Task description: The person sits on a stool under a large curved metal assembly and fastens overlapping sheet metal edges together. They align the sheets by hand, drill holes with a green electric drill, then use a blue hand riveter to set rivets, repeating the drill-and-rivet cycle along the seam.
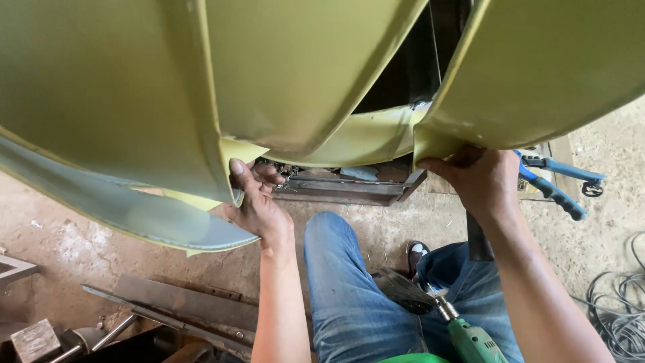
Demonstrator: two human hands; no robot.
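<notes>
Both hands grip yellow-green metal panel [295,74]: left hand [259,202] clamped on centre flap, right hand [480,178] on right edge. Drill [470,336] idle in lap, bottom of frame; fastening looks undone.

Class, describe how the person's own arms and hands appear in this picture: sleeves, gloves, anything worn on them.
Both arms are bare to the picture's lower edge, with no sleeves showing. The left hand and right hand wear no gloves, and no watch, ring or band can be seen. Below them, blue jeans cover the legs.
</notes>
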